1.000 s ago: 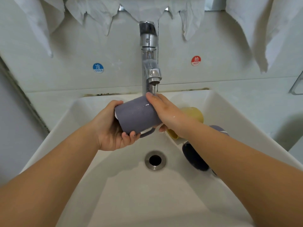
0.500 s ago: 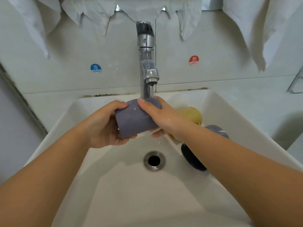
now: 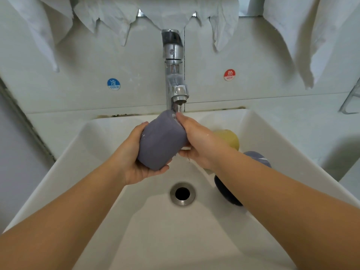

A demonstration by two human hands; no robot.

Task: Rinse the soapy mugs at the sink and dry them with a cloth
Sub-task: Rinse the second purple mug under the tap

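Note:
I hold a grey-purple mug (image 3: 161,141) on its side over the white sink (image 3: 81,152), its far end under the thin stream from the chrome tap (image 3: 175,82). My left hand (image 3: 136,160) cups the mug's base from below and the left. My right hand (image 3: 198,141) grips the rim end, fingers up at the water. A yellow mug (image 3: 229,139) lies in the basin behind my right hand. A second grey-purple mug (image 3: 253,158) lies on its side to the right, partly hidden by my right forearm.
The drain (image 3: 182,193) sits open in the middle of the basin. White cloths (image 3: 292,36) hang along the wall above the tap. Cold (image 3: 113,84) and hot (image 3: 229,75) stickers flank the tap. A metal rack edge (image 3: 350,102) shows at far right.
The mug has turned in my hands and tipped up towards the tap, so its handle no longer shows. Both hands shifted their hold around it.

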